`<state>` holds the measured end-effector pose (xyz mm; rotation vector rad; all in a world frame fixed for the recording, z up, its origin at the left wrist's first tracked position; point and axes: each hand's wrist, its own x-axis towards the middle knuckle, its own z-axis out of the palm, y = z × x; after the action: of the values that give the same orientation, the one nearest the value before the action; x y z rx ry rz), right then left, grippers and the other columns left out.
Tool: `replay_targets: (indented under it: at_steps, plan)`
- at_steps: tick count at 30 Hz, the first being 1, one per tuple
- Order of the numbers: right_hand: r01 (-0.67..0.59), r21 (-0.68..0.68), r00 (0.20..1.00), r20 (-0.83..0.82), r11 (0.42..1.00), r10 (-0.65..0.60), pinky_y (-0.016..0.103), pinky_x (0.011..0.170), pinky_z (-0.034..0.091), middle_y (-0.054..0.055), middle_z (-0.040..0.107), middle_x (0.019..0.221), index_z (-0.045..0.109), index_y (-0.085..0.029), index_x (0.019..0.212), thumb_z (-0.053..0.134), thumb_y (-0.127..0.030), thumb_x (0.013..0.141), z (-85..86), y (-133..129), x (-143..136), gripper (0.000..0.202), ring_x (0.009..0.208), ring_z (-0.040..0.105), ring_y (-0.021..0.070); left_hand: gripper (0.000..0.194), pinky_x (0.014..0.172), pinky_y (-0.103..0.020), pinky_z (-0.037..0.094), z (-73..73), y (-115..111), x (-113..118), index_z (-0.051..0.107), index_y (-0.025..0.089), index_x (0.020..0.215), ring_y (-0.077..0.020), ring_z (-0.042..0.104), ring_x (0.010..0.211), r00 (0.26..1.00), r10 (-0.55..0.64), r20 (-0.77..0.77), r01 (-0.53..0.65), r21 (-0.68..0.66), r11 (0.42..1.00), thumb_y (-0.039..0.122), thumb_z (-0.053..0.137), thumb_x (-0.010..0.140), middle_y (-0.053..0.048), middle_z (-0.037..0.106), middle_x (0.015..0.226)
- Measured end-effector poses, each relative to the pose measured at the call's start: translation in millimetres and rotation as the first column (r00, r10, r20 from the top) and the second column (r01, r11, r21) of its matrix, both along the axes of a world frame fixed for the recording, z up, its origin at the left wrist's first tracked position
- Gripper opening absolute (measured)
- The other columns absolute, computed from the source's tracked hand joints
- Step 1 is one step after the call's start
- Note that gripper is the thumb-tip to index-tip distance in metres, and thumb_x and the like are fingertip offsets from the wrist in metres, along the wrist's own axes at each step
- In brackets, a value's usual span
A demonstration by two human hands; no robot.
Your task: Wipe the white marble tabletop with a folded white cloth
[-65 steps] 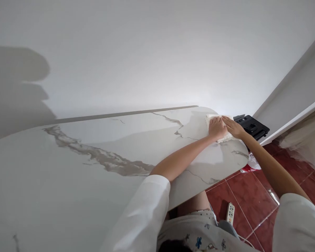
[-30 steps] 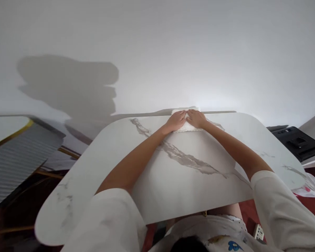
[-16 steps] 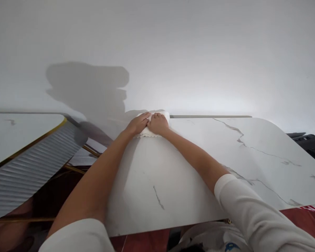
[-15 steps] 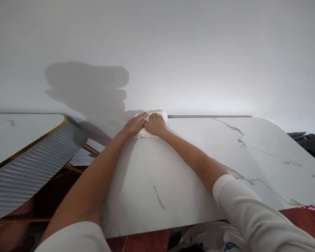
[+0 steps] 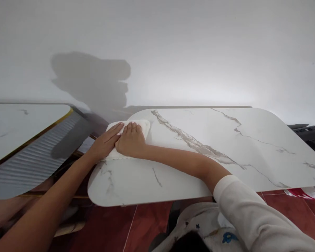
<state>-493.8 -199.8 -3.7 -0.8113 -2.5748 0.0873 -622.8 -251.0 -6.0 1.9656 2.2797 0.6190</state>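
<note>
Left hand (image 5: 105, 142) and right hand (image 5: 131, 140) flat, unclenched on white cloth (image 5: 145, 126); press evenly (mind the desk (image 5: 178, 182) corner).

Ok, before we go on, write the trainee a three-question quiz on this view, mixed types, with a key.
1. True or false: only one hand rests on the white cloth.
2. Which hand is nearer the ridged panel: A) left, B) right?
3. Fill the gap: below the marbled table, the floor is ___ in colour.

Key:
1. False; the left hand and the right hand both do.
2. A.
3. Red.
</note>
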Motion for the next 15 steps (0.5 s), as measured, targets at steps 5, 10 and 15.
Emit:
replay_targets:
  at_steps: [5,10,15]
  plan:
    - [-0.051,-0.010,0.995,0.081,0.999,0.052,0.048,0.112,0.028,0.026,0.039,0.143,0.039,0.010,0.137,0.038,-0.031,0.092,7.1,-42,20,0.061,0.136,0.035,0.0333,0.056,0.118,-0.030,0.021,6.2,-50,23,0.011,0.051,0.145,-0.0097,0.029,0.139,0.999,0.033,-0.021,-0.033,-0.002,0.999,0.049,0.015,0.090,0.028,0.014,0.147]
    - [-0.133,0.019,0.976,0.176,0.991,0.127,0.046,0.112,0.030,0.025,0.040,0.143,0.041,0.009,0.136,0.040,-0.033,0.091,13.3,-82,50,0.062,0.134,0.038,0.0332,0.052,0.119,-0.032,0.023,3.1,-96,47,0.004,0.072,0.132,-0.0114,0.031,0.139,0.999,-0.001,-0.034,0.003,0.046,0.999,0.042,0.022,0.092,0.043,0.011,0.140]
    - [-0.194,0.062,0.975,0.123,0.979,0.185,0.047,0.108,0.035,0.030,0.042,0.139,0.046,0.013,0.131,0.045,-0.033,0.089,10.5,-101,94,0.062,0.130,0.042,0.0371,0.058,0.119,-0.039,0.025,-9.2,-120,78,0.004,0.073,0.130,-0.0172,0.030,0.140,0.997,-0.051,-0.066,0.056,0.081,0.995,0.038,0.026,0.090,0.043,0.009,0.141]
